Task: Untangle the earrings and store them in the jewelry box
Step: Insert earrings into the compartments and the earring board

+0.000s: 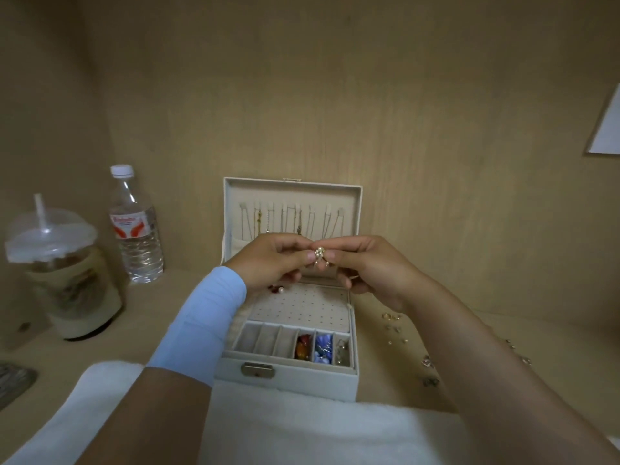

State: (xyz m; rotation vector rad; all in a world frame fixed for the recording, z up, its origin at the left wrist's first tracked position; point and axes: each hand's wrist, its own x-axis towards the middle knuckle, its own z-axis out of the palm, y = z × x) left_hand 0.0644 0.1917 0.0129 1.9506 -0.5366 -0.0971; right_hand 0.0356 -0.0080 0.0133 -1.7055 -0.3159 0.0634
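Note:
A white jewelry box (pixel 292 380) stands open in front of me, necklaces hanging inside its raised lid (pixel 292 196). Above its perforated earring panel (pixel 302 308), my left hand (pixel 271 260) and my right hand (pixel 365 266) meet and both pinch a small gold earring with pearl beads (pixel 319 254). A red and pearl earring (pixel 275 289) lies at the panel's left edge. The front compartments hold red (pixel 303 347), blue (pixel 322 347) and silver (pixel 342 352) pieces. Several loose earrings (pixel 397 327) lie scattered on the table to the right of the box.
A clear water bottle (pixel 136 226) and a lidded iced drink cup with a straw (pixel 63 273) stand at the left. A white towel (pixel 268 427) covers the near edge. Wooden walls enclose the back and left. A white sheet (pixel 607 129) hangs at the far right.

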